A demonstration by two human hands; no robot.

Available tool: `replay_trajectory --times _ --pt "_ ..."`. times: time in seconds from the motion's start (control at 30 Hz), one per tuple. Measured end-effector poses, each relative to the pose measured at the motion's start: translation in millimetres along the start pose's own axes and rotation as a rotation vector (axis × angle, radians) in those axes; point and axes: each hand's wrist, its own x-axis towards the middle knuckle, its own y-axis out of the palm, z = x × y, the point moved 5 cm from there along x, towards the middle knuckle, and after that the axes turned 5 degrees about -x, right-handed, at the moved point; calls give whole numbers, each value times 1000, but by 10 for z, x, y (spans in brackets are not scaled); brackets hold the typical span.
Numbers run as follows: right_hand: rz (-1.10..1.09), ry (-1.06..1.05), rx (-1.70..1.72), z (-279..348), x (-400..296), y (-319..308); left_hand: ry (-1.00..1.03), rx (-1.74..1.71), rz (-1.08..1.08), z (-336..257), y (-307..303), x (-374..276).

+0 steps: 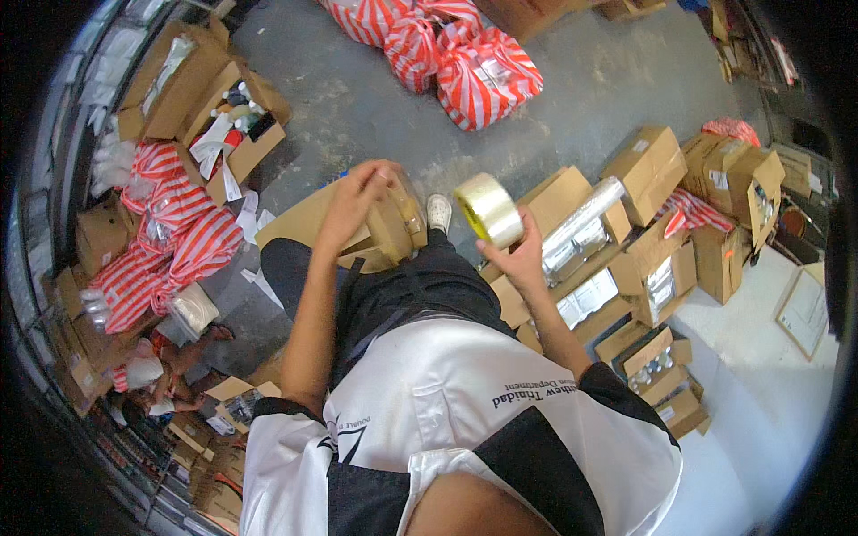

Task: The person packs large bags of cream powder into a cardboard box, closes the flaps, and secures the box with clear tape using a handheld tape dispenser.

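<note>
My right hand (519, 251) grips a wide roll of clear packing tape (499, 213) by its edge, thumb below and fingers behind it. The roll is held up in front of my right leg, apart from the cardboard. My left hand (358, 194) is over an open cardboard box (389, 231) at my legs, its fingertips curled together near the box's far edge. Whether those fingers pinch anything is not clear. Shiny clear film or tape shows on the right side of the box, and a wide cardboard flap (288, 224) reaches out to the left.
Red-and-white striped bags (489, 80) lie on the floor ahead, with more bags (201, 244) at left. An open carton of bottles (268, 144) stands front left. Several cartons (647, 167) and a film-wrapped roll (583, 221) are at right. Another person's arm (191, 362) shows at lower left.
</note>
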Motion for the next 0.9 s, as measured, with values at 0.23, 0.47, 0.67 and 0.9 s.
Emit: replay_trajectory --times 0.23,0.47,0.67,0.9 --pt "352 21 417 816 56 513 423 123 -289 -1136 -109 -904" --pt "455 -148 458 1170 7 533 590 142 -75 -1687 -7 -1233" --pt "336 -821 206 1528 23 484 502 434 -310 -1965 28 -1515" --pt "267 -955 125 1699 -93 437 675 477 -478 -2164 104 -1686"
